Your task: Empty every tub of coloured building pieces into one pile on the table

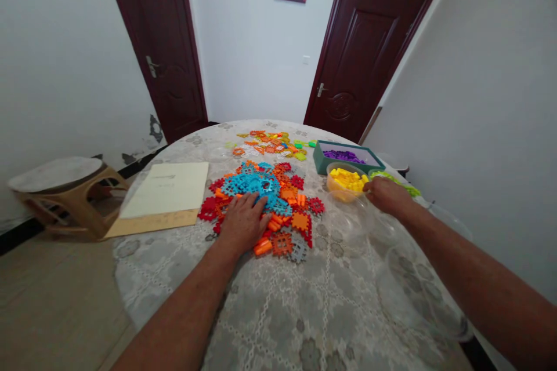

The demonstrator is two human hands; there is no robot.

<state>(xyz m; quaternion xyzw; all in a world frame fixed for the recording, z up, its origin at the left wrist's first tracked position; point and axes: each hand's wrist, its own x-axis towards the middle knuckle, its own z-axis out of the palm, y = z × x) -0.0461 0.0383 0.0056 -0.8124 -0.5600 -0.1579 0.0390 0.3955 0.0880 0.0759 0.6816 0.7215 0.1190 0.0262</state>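
Observation:
A pile of flat plastic building pieces (278, 197) in blue, red, orange and grey lies in the middle of a round table (304, 313) with a lace-patterned cloth. My left hand (242, 221) rests palm down on the near left side of the pile, fingers spread over blue and orange pieces. My right hand (385, 194) is at the rim of a clear bowl of yellow pieces (346, 181); its fingers are curled, and whether they hold a piece is hidden.
A green box of purple pieces (346, 156) stands behind the bowl, with lime-green pieces (402, 184) to its right. More loose pieces (272, 145) lie at the far edge. Clear empty bowls (348, 220) sit at right. A paper pad (167, 188) lies at left. A low stool (65, 191) stands beside the table.

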